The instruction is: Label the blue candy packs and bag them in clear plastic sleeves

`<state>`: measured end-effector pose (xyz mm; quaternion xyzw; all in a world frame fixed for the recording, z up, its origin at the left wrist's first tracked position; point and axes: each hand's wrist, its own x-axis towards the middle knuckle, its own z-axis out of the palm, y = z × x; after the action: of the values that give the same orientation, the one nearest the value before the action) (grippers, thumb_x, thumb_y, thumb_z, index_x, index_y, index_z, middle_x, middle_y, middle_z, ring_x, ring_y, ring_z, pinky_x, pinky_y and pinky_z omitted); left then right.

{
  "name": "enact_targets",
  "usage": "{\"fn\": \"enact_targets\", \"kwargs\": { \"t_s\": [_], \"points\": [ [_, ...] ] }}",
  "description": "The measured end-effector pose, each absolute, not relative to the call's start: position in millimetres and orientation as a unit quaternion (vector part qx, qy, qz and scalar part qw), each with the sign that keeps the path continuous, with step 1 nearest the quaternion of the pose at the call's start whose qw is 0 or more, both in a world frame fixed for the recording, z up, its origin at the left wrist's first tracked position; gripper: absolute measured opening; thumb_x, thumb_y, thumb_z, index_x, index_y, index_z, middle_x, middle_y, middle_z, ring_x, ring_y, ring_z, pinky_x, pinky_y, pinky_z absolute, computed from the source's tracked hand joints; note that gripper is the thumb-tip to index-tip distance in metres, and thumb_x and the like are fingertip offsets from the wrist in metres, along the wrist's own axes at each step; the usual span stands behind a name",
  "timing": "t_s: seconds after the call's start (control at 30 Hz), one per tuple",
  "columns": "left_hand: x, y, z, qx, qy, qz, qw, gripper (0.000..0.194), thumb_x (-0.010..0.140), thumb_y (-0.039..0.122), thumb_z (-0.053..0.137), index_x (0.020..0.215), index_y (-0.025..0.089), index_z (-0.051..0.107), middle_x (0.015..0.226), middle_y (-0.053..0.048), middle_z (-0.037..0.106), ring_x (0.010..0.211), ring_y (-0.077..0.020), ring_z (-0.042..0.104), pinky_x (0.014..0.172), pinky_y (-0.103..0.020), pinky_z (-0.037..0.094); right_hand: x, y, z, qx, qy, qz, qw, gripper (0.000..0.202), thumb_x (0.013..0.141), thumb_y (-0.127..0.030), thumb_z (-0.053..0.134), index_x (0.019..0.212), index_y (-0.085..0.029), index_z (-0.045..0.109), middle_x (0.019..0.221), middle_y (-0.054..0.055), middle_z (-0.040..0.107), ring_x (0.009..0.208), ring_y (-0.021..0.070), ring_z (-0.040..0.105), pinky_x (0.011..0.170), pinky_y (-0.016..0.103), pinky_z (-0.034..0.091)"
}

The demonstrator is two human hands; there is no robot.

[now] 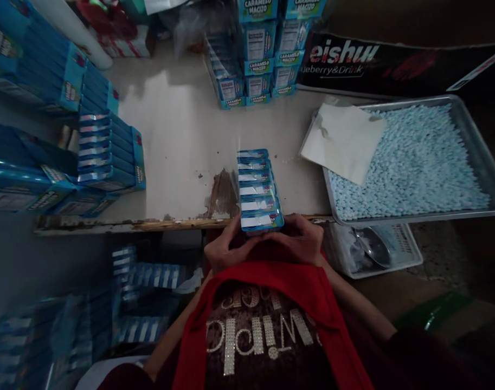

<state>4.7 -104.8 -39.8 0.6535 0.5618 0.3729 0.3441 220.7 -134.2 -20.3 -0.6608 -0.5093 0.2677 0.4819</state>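
A row of small blue candy boxes (257,189) lies at the table's front edge, its near end between my two hands. My left hand (226,249) grips the near left corner, fingers curled round it. On the near right corner, my right hand (299,239) closes in the same way. The thumbs come close together below the near box; the undersides of the fingers are hidden. White strips show along the tops of the boxes.
A metal tray (397,219) of pale blue candies stands at the right, with a white card (345,138) over its left part. Blue box stacks (259,65) stand at the back, more blue boxes (109,151) at the left. Beneath the tray, a bin (377,249) holds a scoop.
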Motion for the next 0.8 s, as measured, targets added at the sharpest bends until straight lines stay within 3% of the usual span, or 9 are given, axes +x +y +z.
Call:
{"fn": "enact_targets", "kwargs": {
  "t_s": [0.1,0.2,0.23,0.3,0.37,0.43,0.57,0.67,0.8],
  "points": [
    [3,-102,-42,0.662,0.579,0.408,0.246,0.090,0.079,0.059,0.097,0.155,0.025,0.064,0.116,-0.008,0.085,0.096,-0.0295,0.083,0.094,-0.042,0.069,222,-132,-21,-0.689,-0.506,0.228,0.466,0.059,0.067,-0.070,0.100,0.099,-0.026,0.076,0.080,0.002,0.076,0.068,0.0217,0.071,0.066,0.036,0.063],
    [-1,-86,-49,0.694,0.577,0.373,0.213,0.124,0.066,0.064,0.101,0.168,0.019,0.047,0.152,-0.021,0.069,0.137,-0.0412,0.070,0.117,-0.052,0.059,227,-127,-29,-0.685,-0.533,0.245,0.431,0.101,0.059,-0.068,0.103,0.143,-0.024,0.067,0.131,0.014,0.076,0.114,0.0350,0.076,0.096,0.049,0.066],
    [-3,-80,-51,0.713,0.565,0.347,0.229,0.127,0.066,0.063,0.102,0.170,0.019,0.044,0.160,-0.023,0.063,0.146,-0.0434,0.064,0.122,-0.055,0.055,229,-126,-32,-0.673,-0.549,0.269,0.416,0.110,0.063,-0.065,0.102,0.156,-0.023,0.059,0.148,0.018,0.070,0.130,0.0388,0.071,0.105,0.053,0.064],
    [-4,-72,-55,0.750,0.521,0.295,0.281,0.111,0.074,0.056,0.098,0.167,0.021,0.048,0.162,-0.021,0.062,0.151,-0.0426,0.060,0.127,-0.057,0.051,230,-126,-38,-0.639,-0.574,0.332,0.390,0.106,0.080,-0.056,0.093,0.170,-0.025,0.046,0.160,0.017,0.065,0.141,0.0399,0.068,0.112,0.055,0.061],
    [-4,-69,-57,0.772,0.475,0.272,0.323,0.081,0.088,0.048,0.087,0.159,0.023,0.057,0.155,-0.017,0.069,0.147,-0.0386,0.066,0.125,-0.054,0.053,229,-128,-41,-0.620,-0.578,0.373,0.378,0.091,0.090,-0.047,0.084,0.171,-0.028,0.047,0.153,0.012,0.073,0.131,0.0366,0.076,0.108,0.051,0.064],
    [-3,-73,-60,0.775,0.458,0.281,0.333,0.063,0.098,0.043,0.076,0.156,0.024,0.060,0.149,-0.015,0.075,0.140,-0.0347,0.072,0.118,-0.048,0.059,226,-131,-43,-0.629,-0.564,0.370,0.387,0.081,0.091,-0.044,0.084,0.165,-0.032,0.056,0.139,0.006,0.082,0.114,0.0329,0.083,0.099,0.046,0.068],
    [-4,-88,-73,0.763,0.474,0.338,0.282,0.058,0.100,0.045,0.073,0.154,0.023,0.066,0.136,-0.013,0.082,0.126,-0.0333,0.079,0.107,-0.042,0.066,220,-137,-43,-0.652,-0.546,0.312,0.424,0.061,0.090,-0.044,0.086,0.149,-0.035,0.074,0.120,0.000,0.088,0.098,0.0287,0.087,0.090,0.039,0.071],
    [-6,-96,-85,0.754,0.494,0.370,0.225,0.049,0.098,0.050,0.074,0.140,0.025,0.078,0.128,-0.010,0.085,0.121,-0.0333,0.082,0.106,-0.041,0.067,221,-140,-44,-0.658,-0.559,0.252,0.437,0.043,0.090,-0.041,0.085,0.132,-0.034,0.083,0.113,0.001,0.089,0.092,0.0274,0.088,0.084,0.035,0.072],
    [-5,-98,-92,0.742,0.522,0.386,0.167,0.040,0.096,0.051,0.075,0.126,0.026,0.087,0.105,-0.007,0.089,0.097,-0.0284,0.086,0.104,-0.038,0.068,224,-141,-47,-0.670,-0.579,0.180,0.429,0.022,0.089,-0.035,0.082,0.109,-0.030,0.088,0.090,0.002,0.089,0.071,0.0234,0.084,0.070,0.030,0.069]
  ]
}}
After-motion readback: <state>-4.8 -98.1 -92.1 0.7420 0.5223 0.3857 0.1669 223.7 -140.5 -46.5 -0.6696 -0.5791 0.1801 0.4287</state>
